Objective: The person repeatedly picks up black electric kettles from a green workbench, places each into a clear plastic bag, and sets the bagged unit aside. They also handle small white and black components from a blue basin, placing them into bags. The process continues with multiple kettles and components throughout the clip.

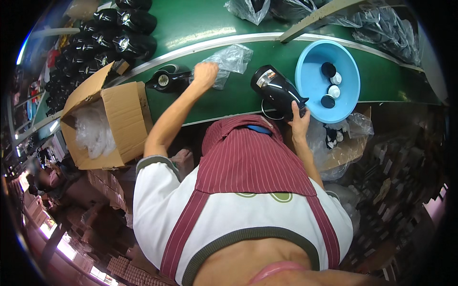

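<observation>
My left hand (206, 74) is closed in a fist over the green work surface. A crumpled clear plastic bag (234, 59) sticks out from it to the right. Just left of that hand lies a black jug (180, 82) with its round mouth showing. My right hand (299, 123) grips a glossy black vacuum jug (277, 90) near its spout end. This jug is tilted, its base with a label pointing up and left, and its handle loop hangs at the near edge.
A light blue basin (304, 62) holds several black and white stoppers. On the left an open cardboard box (126, 119) contains clear plastic bags. Many black jugs (136, 45) stand at the far left. A metal bar (319, 19) and bagged items (386, 35) are beyond.
</observation>
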`<state>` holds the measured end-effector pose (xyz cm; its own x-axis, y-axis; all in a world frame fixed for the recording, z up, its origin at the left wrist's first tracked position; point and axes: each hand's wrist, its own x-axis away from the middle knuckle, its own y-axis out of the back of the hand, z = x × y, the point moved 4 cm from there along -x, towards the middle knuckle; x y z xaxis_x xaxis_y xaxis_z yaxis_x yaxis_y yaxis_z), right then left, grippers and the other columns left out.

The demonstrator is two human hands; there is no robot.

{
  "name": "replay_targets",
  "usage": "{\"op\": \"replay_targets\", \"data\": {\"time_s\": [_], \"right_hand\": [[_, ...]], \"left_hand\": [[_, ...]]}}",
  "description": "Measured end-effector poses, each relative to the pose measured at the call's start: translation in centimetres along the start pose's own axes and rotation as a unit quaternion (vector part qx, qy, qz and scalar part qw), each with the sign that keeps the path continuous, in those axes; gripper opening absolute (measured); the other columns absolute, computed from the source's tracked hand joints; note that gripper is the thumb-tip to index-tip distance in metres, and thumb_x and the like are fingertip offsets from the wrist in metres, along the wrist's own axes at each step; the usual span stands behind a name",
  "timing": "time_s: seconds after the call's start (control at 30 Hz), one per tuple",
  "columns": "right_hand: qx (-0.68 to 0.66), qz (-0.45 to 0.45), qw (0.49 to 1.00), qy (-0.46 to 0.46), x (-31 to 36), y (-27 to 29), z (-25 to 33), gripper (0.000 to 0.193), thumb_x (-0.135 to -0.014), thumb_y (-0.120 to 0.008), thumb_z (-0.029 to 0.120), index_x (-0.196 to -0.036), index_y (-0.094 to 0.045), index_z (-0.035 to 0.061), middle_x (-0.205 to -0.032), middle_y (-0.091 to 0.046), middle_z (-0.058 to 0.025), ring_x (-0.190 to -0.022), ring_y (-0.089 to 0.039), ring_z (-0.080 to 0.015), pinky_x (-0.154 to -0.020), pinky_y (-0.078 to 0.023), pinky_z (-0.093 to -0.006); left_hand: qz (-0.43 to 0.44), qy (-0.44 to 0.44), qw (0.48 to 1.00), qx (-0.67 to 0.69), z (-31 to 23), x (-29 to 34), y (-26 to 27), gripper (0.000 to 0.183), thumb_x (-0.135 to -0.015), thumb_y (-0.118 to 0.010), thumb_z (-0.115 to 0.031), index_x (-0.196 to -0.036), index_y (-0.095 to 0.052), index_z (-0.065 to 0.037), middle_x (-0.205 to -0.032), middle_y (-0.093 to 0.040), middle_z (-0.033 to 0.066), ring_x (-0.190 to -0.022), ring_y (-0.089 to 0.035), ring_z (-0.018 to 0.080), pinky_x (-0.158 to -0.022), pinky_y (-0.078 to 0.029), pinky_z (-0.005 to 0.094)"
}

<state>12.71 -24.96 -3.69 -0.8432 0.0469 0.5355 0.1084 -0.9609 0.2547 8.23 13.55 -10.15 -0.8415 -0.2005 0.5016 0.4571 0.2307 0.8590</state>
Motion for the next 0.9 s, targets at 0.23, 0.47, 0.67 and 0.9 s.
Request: {"op": "replay_targets", "data": {"time_s": [0.23, 0.47, 0.67, 0.9], "right_hand": [[-0.011, 0.004, 0.999, 0.041, 0.4, 0.9, -1.1, 0.067, -0.091, -0.075, 0.044, -0.13, -0.046, -0.0016, -0.116, -0.057, -0.0159, -0.099, -0.065, -0.0243, -0.065, -0.062, -0.0371], [-0.185, 0.133, 0.973, -0.021, 1.6, 0.5, 0.3, 0.057, -0.101, -0.06, 0.049, -0.135, -0.051, 0.0049, -0.123, -0.066, -0.0129, -0.103, -0.07, -0.0251, -0.072, -0.063, -0.0367], [-0.279, 0.276, 0.899, -0.195, 0.7, -4.4, -2.9, 0.068, -0.097, -0.054, 0.063, -0.137, -0.057, 0.0069, -0.118, -0.071, -0.0133, -0.103, -0.071, -0.0258, -0.087, -0.06, -0.0395], [-0.291, 0.196, 0.916, -0.198, 0.3, -8.1, -7.0, 0.066, -0.096, -0.063, 0.057, -0.136, -0.055, 0.0055, -0.118, -0.068, -0.0142, -0.097, -0.072, -0.0308, -0.088, -0.059, -0.046]], "left_hand": [[-0.337, 0.14, 0.922, 0.129, -7.3, -2.6, 5.1, 0.074, -0.077, -0.08, -0.052, -0.118, -0.054, 0.004, -0.105, -0.068, 0.0214, -0.101, -0.068, 0.0355, -0.084, -0.055, 0.0479], [-0.243, 0.146, 0.873, 0.398, -1.9, -9.1, -4.6, 0.027, -0.078, -0.075, -0.018, -0.101, -0.071, -0.005, -0.097, -0.073, 0.0138, -0.093, -0.072, 0.0301, -0.082, -0.058, 0.0408], [-0.141, 0.065, 0.694, 0.703, -0.8, -7.2, -9.5, 0.025, -0.082, -0.077, -0.012, -0.107, -0.076, -0.005, -0.087, -0.075, 0.0027, -0.075, -0.067, 0.0103, -0.067, -0.056, 0.026], [-0.247, 0.187, 0.738, 0.6, 3.8, -5.4, -6.0, 0.031, -0.094, -0.069, -0.028, -0.087, -0.075, 0.001, -0.073, -0.07, 0.0153, -0.064, -0.063, 0.0167, -0.058, -0.048, 0.0319]]}}
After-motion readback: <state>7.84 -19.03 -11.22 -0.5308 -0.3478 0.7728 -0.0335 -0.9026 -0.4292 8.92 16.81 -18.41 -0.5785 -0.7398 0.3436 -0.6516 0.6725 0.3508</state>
